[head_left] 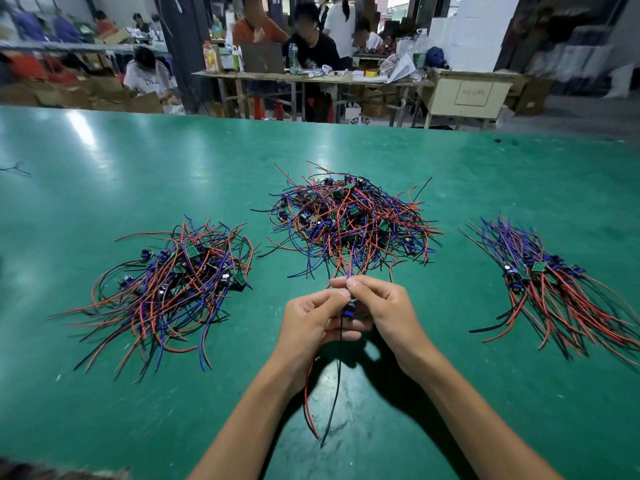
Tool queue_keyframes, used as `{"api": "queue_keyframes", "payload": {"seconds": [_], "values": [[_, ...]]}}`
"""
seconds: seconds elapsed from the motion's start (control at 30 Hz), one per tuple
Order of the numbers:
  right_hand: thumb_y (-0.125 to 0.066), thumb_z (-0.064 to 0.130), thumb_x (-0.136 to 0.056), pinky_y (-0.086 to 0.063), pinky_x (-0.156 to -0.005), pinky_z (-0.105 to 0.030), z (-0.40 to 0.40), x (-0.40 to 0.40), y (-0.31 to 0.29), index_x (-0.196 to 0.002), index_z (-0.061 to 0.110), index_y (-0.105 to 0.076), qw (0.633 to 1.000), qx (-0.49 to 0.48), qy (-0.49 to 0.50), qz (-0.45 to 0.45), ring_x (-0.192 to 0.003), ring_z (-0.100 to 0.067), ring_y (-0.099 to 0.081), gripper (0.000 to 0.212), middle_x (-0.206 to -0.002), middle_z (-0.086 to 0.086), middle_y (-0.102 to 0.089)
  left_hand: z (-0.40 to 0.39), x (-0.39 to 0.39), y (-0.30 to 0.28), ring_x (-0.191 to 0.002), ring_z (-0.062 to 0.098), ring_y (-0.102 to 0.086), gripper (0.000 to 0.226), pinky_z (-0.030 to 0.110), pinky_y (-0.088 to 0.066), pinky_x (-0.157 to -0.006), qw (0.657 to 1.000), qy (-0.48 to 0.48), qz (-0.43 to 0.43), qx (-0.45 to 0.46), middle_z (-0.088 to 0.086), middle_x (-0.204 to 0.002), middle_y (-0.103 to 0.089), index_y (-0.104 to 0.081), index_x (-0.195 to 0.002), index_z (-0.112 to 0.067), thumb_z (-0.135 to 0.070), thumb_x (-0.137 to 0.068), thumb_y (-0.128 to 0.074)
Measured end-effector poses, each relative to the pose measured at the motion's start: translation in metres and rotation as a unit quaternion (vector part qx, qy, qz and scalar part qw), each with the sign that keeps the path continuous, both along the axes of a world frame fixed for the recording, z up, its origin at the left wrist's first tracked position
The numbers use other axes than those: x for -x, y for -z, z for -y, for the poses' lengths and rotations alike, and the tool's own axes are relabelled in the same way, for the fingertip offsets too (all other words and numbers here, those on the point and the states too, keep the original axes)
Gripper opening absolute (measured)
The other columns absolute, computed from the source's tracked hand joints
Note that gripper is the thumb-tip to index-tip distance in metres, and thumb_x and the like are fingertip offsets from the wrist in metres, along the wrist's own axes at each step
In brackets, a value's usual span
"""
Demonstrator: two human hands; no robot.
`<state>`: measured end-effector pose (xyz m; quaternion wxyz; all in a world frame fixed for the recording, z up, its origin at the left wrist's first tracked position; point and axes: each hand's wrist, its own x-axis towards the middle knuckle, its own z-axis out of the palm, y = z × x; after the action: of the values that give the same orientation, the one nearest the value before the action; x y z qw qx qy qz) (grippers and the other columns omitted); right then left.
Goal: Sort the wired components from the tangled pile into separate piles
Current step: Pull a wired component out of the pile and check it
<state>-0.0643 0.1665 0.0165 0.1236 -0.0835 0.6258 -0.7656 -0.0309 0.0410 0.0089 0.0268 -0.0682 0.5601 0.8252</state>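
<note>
Just before the tangled pile point(349, 220): left hand point(311, 320) and right hand point(384, 306) pinch one wired component point(349, 309) | sorted piles left point(166, 282), right point(554, 285) of it | green table point(138, 168)

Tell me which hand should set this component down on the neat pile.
Right, probably. The neat pile lies on the right hand's side. Both hands grip the component; the left hand would have to cross over.
</note>
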Motion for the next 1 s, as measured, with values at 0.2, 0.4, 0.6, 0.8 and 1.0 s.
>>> {"api": "queue_keyframes", "payload": {"seconds": [0.2,0.4,0.6,0.8,1.0], "values": [[-0.062,0.013,-0.097,-0.064,-0.064,-0.043,-0.001,0.000,0.001,-0.092,0.007,-0.081,0.999,-0.022,0.033,0.004,-0.071,-0.023,-0.068,0.021,-0.081,-0.012,-0.074,0.001,-0.002,0.001,-0.088,0.032,-0.076,0.017,0.027,-0.060,-0.067,1.000,-0.006,-0.002,0.008,0.024,-0.099,-0.075,-0.079,-0.091,-0.001,-0.012,-0.093,-0.066],[-0.057,0.008,-0.093,-0.054,-0.053,-0.023,0.006,-0.001,0.005,-0.076,0.014,-0.081,0.994,-0.052,0.095,0.013,-0.059,-0.013,-0.064,0.030,-0.071,-0.009,-0.074,-0.002,-0.002,0.006,-0.089,0.032,-0.074,0.018,0.037,-0.062,-0.080,1.000,0.012,-0.018,0.002,0.028,-0.098,-0.074,-0.076,-0.099,0.008,-0.003,-0.095,-0.062],[-0.049,0.013,-0.097,-0.041,-0.039,-0.017,0.010,0.006,0.009,-0.083,0.013,-0.075,0.987,-0.063,0.142,0.050,-0.040,-0.008,-0.047,0.030,-0.061,-0.002,-0.058,-0.003,-0.001,0.005,-0.073,0.020,-0.073,0.016,0.028,-0.061,-0.071,0.997,0.029,-0.007,0.071,0.018,-0.082,-0.076,-0.079,-0.096,0.003,-0.004,-0.094,-0.064],[-0.049,0.016,-0.097,-0.033,-0.037,-0.016,-0.002,0.019,0.009,-0.086,0.014,-0.074,0.976,-0.034,0.203,0.069,-0.036,-0.012,-0.039,0.027,-0.056,-0.003,-0.052,-0.004,-0.005,0.004,-0.073,0.025,-0.072,0.014,0.036,-0.061,-0.080,0.994,0.081,-0.001,0.080,0.020,-0.082,-0.075,-0.077,-0.092,0.007,-0.003,-0.091,-0.067],[-0.049,0.013,-0.098,-0.034,-0.036,-0.020,-0.016,0.032,0.009,-0.085,0.015,-0.073,0.964,-0.001,0.259,0.066,-0.041,-0.006,-0.045,0.028,-0.092,0.002,-0.073,-0.001,-0.006,0.004,-0.074,0.023,-0.075,0.018,0.021,-0.056,-0.065,0.981,0.127,-0.001,0.147,0.018,-0.087,-0.077,-0.078,-0.092,0.005,-0.010,-0.092,-0.069]]}}
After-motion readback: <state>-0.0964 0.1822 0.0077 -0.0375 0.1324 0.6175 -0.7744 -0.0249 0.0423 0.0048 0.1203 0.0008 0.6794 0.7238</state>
